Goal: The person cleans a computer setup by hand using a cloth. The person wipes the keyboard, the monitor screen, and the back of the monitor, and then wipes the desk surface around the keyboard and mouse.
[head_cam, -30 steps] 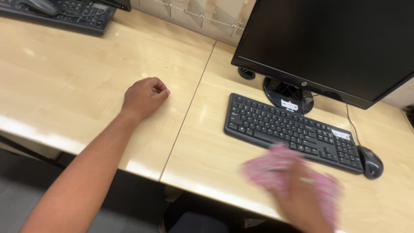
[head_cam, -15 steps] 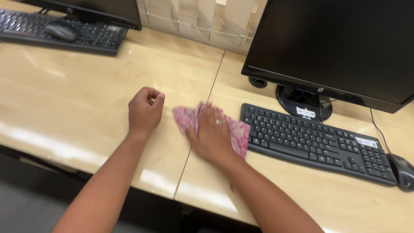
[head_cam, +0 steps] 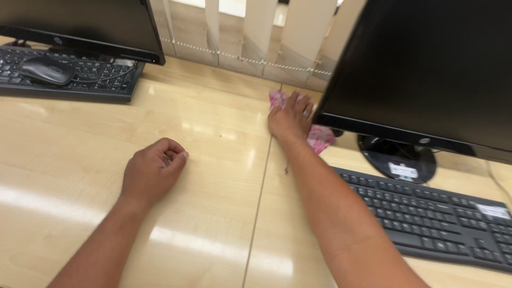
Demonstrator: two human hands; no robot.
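My right hand (head_cam: 290, 116) presses flat on a pink patterned cloth (head_cam: 320, 138) at the back of the light wood desk (head_cam: 213, 160), just left of a black monitor (head_cam: 426, 69). Parts of the cloth show above and to the right of the fingers; the rest is hidden under the hand. My left hand (head_cam: 152, 170) rests on the desk as a loose fist, holding nothing, well left of the seam between the two desk panels.
A black keyboard (head_cam: 426, 213) lies at the right in front of the monitor's round stand (head_cam: 397, 160). A second monitor (head_cam: 80, 26), keyboard (head_cam: 69, 80) and a mouse (head_cam: 45, 69) on top of it sit at the far left. Vertical blinds (head_cam: 250, 37) run along the back.
My right hand has slid the pink cloth from beside the keyboard's left end to the desk's back edge by the monitor. The left fist stayed put while the view shifted.
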